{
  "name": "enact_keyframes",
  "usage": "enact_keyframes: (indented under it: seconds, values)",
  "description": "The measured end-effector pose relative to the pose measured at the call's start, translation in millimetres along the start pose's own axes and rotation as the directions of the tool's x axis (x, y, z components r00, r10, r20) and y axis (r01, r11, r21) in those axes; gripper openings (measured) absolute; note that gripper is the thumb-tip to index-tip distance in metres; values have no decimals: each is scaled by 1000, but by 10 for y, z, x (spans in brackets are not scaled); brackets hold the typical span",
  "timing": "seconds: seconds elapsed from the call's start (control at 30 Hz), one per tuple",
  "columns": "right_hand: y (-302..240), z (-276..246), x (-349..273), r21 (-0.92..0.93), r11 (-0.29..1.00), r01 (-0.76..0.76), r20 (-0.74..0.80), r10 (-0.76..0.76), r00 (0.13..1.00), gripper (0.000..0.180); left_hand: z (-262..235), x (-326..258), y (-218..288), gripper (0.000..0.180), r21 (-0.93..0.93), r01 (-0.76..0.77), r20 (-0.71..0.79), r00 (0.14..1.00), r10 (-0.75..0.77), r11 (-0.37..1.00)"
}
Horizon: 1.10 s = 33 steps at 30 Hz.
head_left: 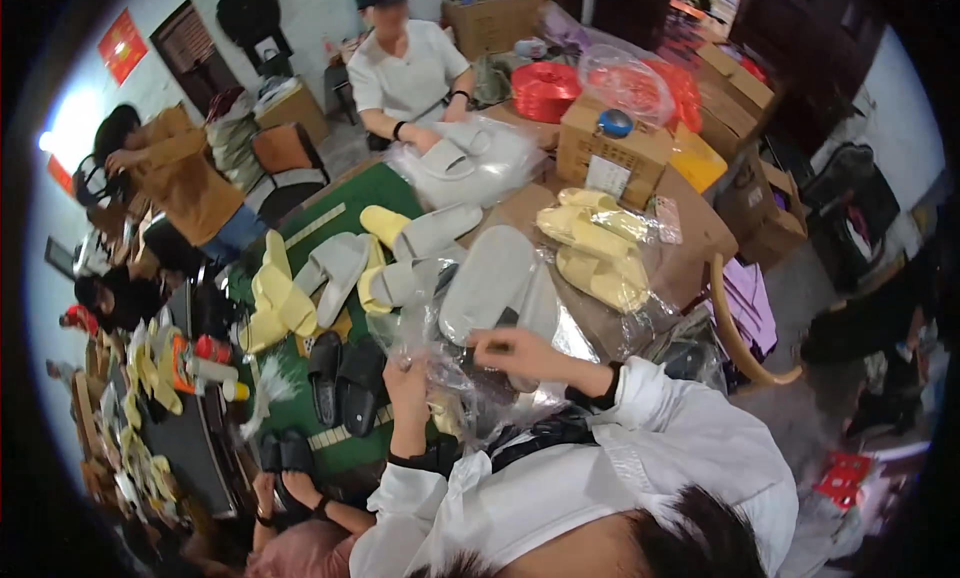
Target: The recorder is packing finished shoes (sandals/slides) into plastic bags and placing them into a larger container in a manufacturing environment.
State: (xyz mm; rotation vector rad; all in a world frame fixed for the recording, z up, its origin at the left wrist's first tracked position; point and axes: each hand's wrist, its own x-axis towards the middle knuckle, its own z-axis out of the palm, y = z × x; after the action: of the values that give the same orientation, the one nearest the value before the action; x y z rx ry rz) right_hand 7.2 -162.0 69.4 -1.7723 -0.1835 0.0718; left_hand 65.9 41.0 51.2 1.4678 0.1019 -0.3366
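My left hand (405, 383) is closed on a clear plastic bag (455, 390), which hangs crumpled between my hands. My right hand (520, 356) has its fingers curled together at the near end of a pair of grey slippers. What it pinches, if anything, is too small to make out; a small dark patch shows just beyond the fingers. One grey slipper (490, 286) lies sole up, with its mate partly under clear plastic beside it. To the right, yellow slippers (600, 248) lie in clear film.
Loose grey slippers (335, 268), yellow slippers (275, 298) and black slippers (360, 383) lie on the green tabletop (370, 193). Across the table a co-worker (410, 78) handles bagged slippers. Another person's hands (285, 488) hold black slippers at lower left. A cardboard box (612, 148) stands beyond.
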Motion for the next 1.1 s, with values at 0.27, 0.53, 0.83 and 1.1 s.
enact_keyframes:
  seconds: [0.27, 0.53, 0.83, 1.1]
  values:
    - [1589, -1656, -187, 58, 614, -787, -977, 197, 82, 71, 55, -69, 33, 21, -20, 58, -93, 994, -60, 998]
    - [3086, -2667, -95, 438, 612, -658, -748, 654, 111, 40, 119, -179, 72, 21, -43, -61, -104, 993, 56, 997]
    - [2123, -2086, -376, 365, 861, -354, -910, 411, 61, 44, 218, -217, 25, 21, -61, -82, -178, 982, 69, 995]
    - [2092, -1283, -837, 366, 430, -825, -898, 396, -191, 42, 245, -235, 30, 26, -39, -123, -140, 983, 116, 992]
